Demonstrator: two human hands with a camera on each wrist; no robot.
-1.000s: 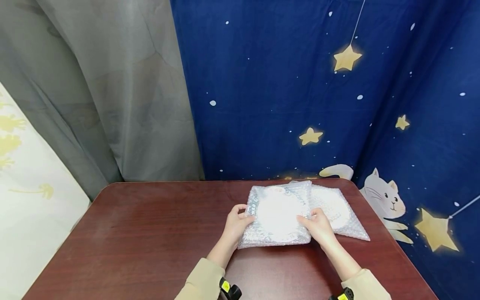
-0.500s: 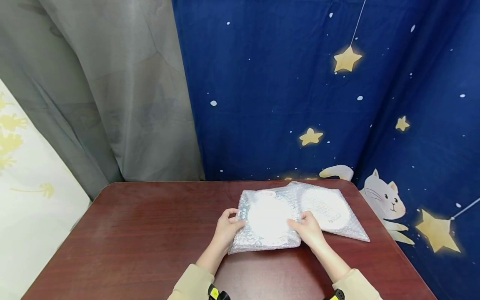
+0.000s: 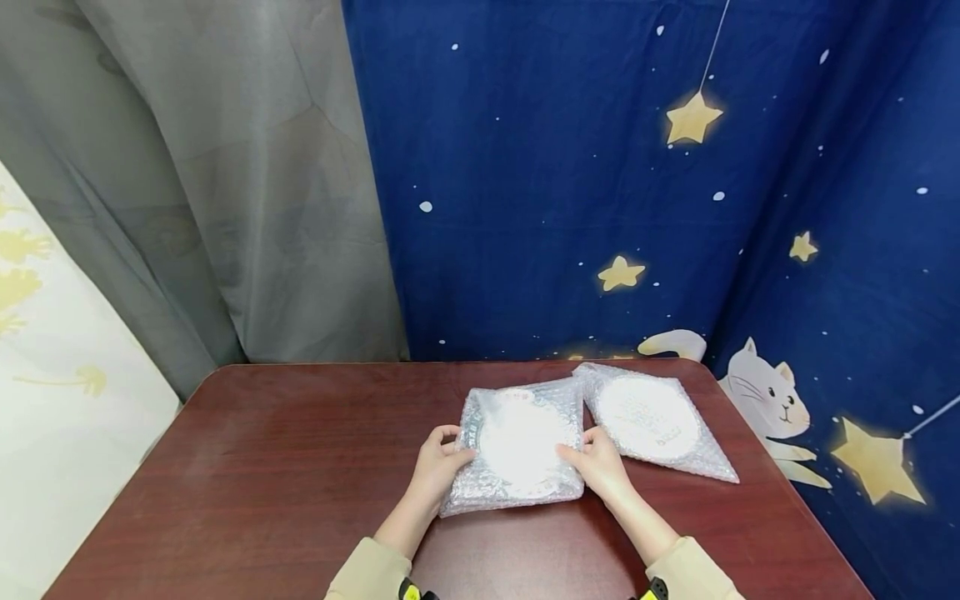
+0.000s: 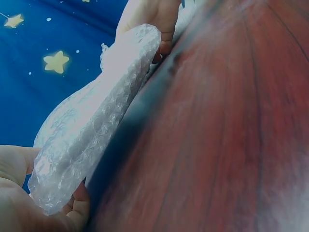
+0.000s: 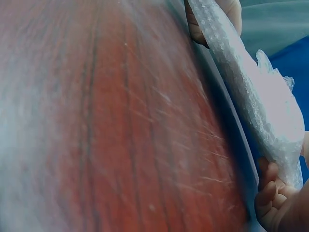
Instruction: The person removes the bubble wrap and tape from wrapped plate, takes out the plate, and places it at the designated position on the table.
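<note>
Both hands grip a bubble-wrapped packet [image 3: 521, 446] by its two sides, a bright round white shape showing through the wrap. My left hand [image 3: 437, 467] pinches the left edge, thumb on top and fingers curled underneath. On the opposite edge, my right hand [image 3: 602, 468] does the same. From the left wrist side, the packet [image 4: 91, 121] appears raised off the tabletop, with a dark shadow beneath. Just right of it, a second bubble-wrapped packet [image 3: 648, 417] with a round white shape lies on the table.
The reddish-brown wooden table [image 3: 300, 467] stretches left and forward of the hands. Behind it hang a grey curtain [image 3: 300, 208] and a blue curtain [image 3: 525, 167] with stars. The second packet lies near the table's right edge.
Both hands have carried the held packet left and slightly toward the body. It overlapped the second packet before, and more of that one shows now.
</note>
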